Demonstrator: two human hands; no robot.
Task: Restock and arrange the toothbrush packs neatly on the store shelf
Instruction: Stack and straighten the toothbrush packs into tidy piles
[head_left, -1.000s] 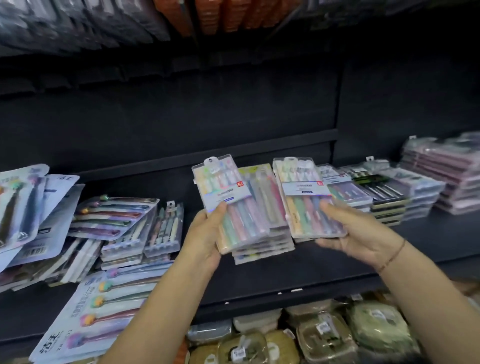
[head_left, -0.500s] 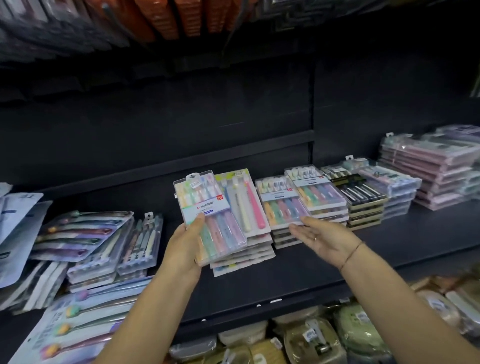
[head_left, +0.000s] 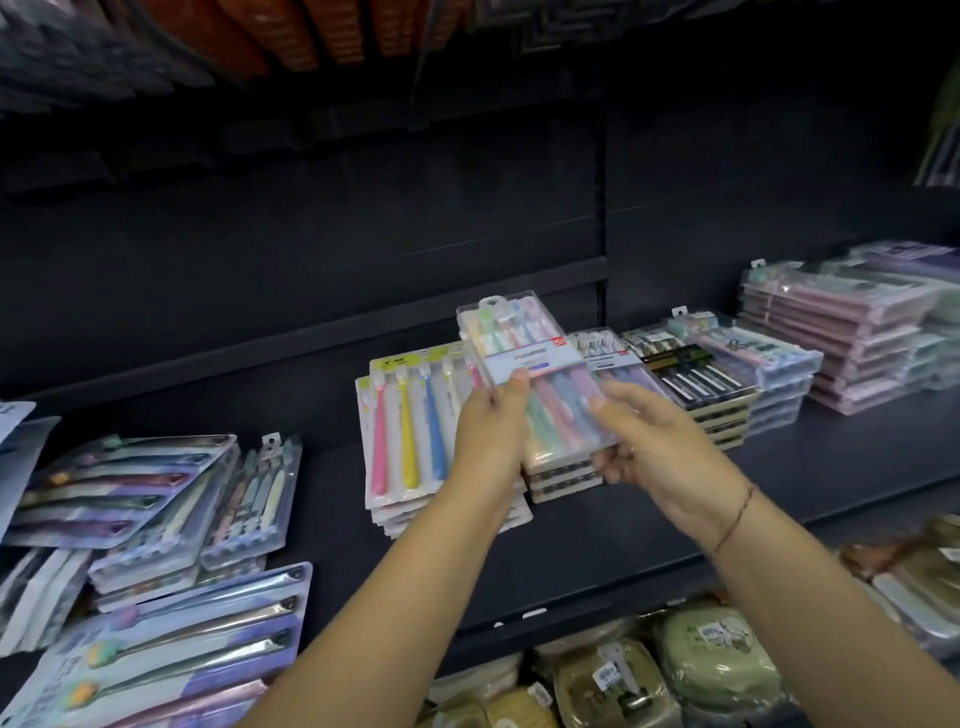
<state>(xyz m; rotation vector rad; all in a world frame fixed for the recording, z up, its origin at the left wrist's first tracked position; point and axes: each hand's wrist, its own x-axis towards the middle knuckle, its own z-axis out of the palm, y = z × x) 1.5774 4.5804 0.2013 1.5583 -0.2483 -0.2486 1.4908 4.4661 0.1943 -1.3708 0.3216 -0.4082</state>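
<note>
I note left hand (head_left: 488, 441) and right hand (head_left: 660, 457) both gripping one toothbrush pack (head_left: 524, 338): clear case, pastel brushes, white label band, hang tab pointing far.

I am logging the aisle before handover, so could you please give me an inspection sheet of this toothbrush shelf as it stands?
Surface: dark metal store shelf, packs laid flat on it.
Job's things: clear plastic pack of pastel toothbrushes held over a stack of like packs; white-card stack with pink, yellow and blue brushes beside it; black packs and pink packs stacked to the right.
Clutter: purple-backed packs lie askew on the left.
Grippers: left hand and right hand both grip the held pack.
Cables: nothing seen.
Surroundings: green and tan pouches on the shelf below; orange packs above.
</note>
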